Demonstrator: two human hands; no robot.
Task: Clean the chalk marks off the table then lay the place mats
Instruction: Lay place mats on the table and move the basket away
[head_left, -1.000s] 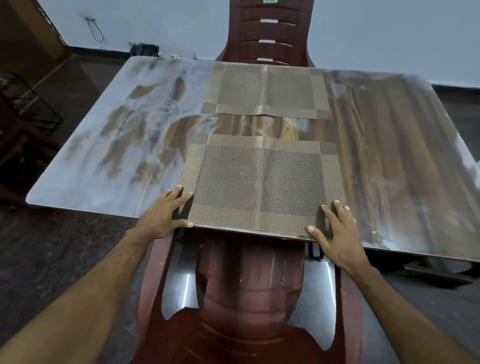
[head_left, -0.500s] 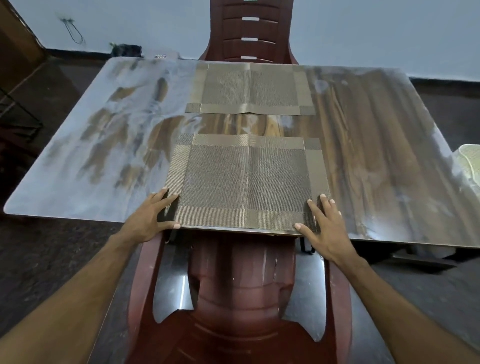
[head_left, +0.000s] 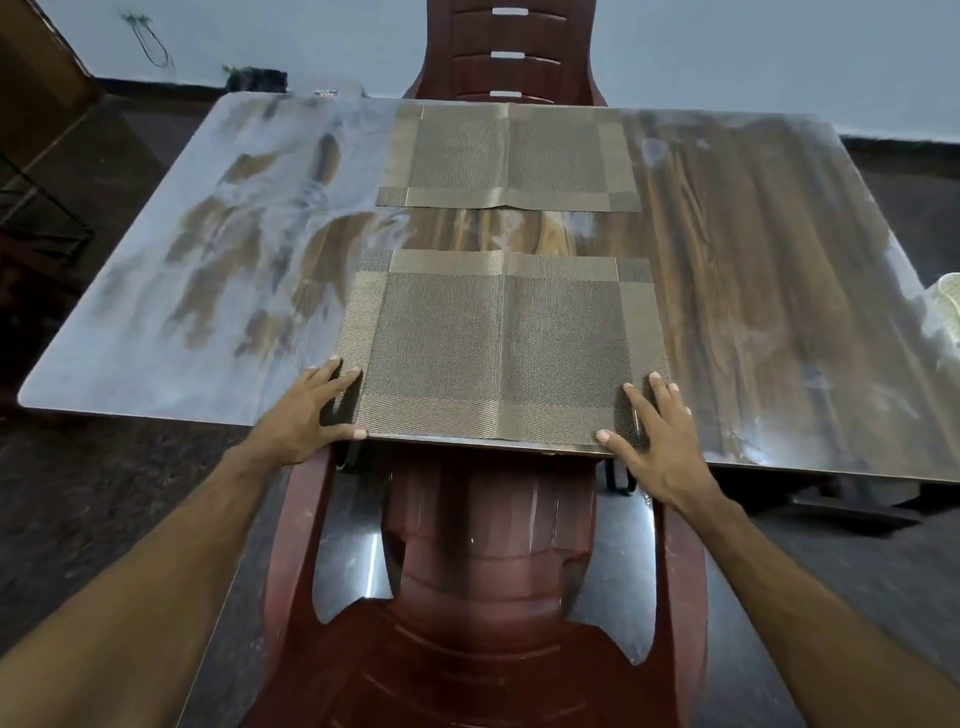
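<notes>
Two mats lay on the table (head_left: 753, 291) when I checked the head view. Near mat (head_left: 501, 348) sat at the centre of the frame, its lower edge flush with the table's near edge; far mat (head_left: 511, 156) sat at upper centre, against the far edge, with a strip of bare wood between the two. My left hand (head_left: 306, 415) lay flat with fingers spread on the near mat's lower left corner, thumb along the bottom edge. My right hand (head_left: 657, 439) lay flat the same way on the lower right corner, fingers straight and pointing up the frame. The hands were well apart, one at each corner, pressing rather than gripping. Pale smears covered the table's left half (head_left: 171, 270), thick toward the left edge, and thinner patches showed along the right side. Both mats showed a crease down the middle. One red chair (head_left: 488, 582) stood below the table at lower centre, between my forearms, and another chair back (head_left: 506, 52) rose behind the far mat at top centre. A pale object (head_left: 948, 296) was cut off at the right edge of the frame; I could not tell what it was.
</notes>
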